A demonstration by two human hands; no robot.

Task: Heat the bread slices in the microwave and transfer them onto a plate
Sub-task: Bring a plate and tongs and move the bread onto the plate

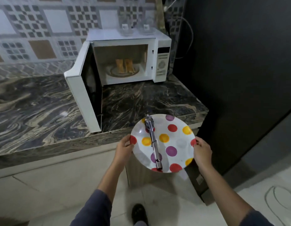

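While aloft, plate (182, 154) between gripping fingers (127, 140).

- The bread slices (124, 67): two browned slices standing upright, side by side, on the round turntable (109, 71) inside the microwave.
- The microwave (122, 42): white, at the back of the table (35, 103), with its door (79, 93) swung wide open to the left.
- The plate (175, 136): white with red, yellow and purple dots. The left hand (124, 148) and right hand (202, 152) grip its rim, holding it at the table's front edge. Metal tongs (153, 144) lie along it.
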